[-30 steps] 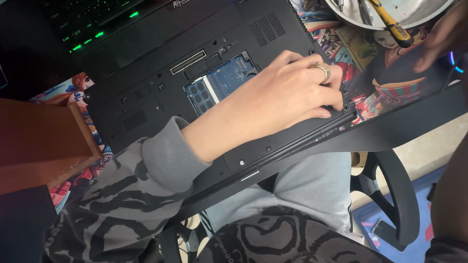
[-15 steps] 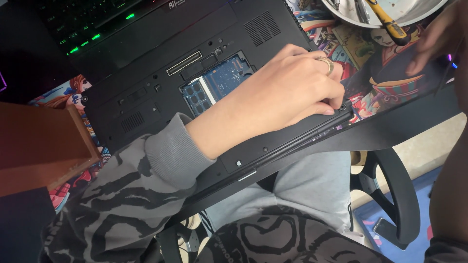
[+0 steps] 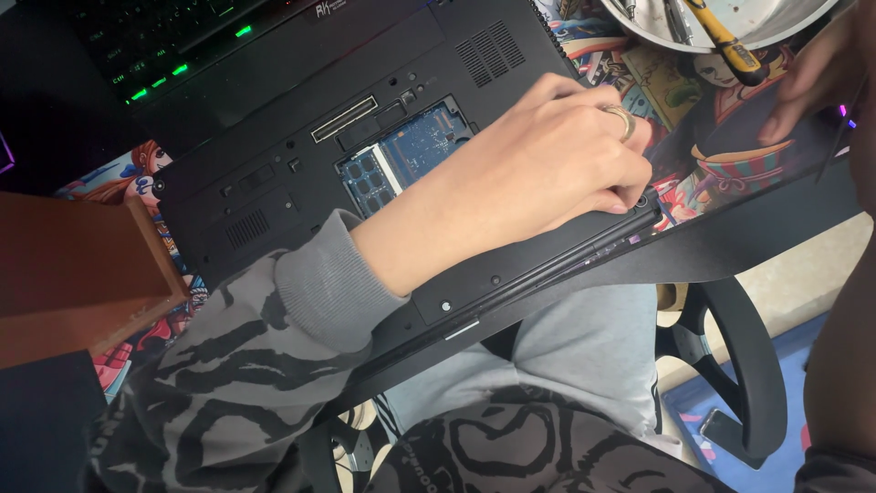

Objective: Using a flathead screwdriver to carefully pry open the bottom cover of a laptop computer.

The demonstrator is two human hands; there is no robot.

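Your left hand (image 3: 557, 164) lies curled on upturned laptop (image 3: 301, 173) mid-frame, fingertips at its right edge, pinning it steady (grip holds nothing). Right hand (image 3: 821, 73), upper right beside bowl (image 3: 657, 32): grip unclear.

Left hand (image 3: 557, 160) covers the laptop's (image 3: 274, 183) near right corner; fingertips curl under, so its grip there can't be read. Right hand (image 3: 812, 73) is blurred and cut by the right edge, grip unclear. Metal bowl (image 3: 639, 23) cut off at the top edge, and the yellow-handled tool (image 3: 725, 41) inside is only partly seen. Keyboard (image 3: 155, 46) dark, keys unreadable. Open bay's blue board (image 3: 411, 151) partly hidden under the wrist.
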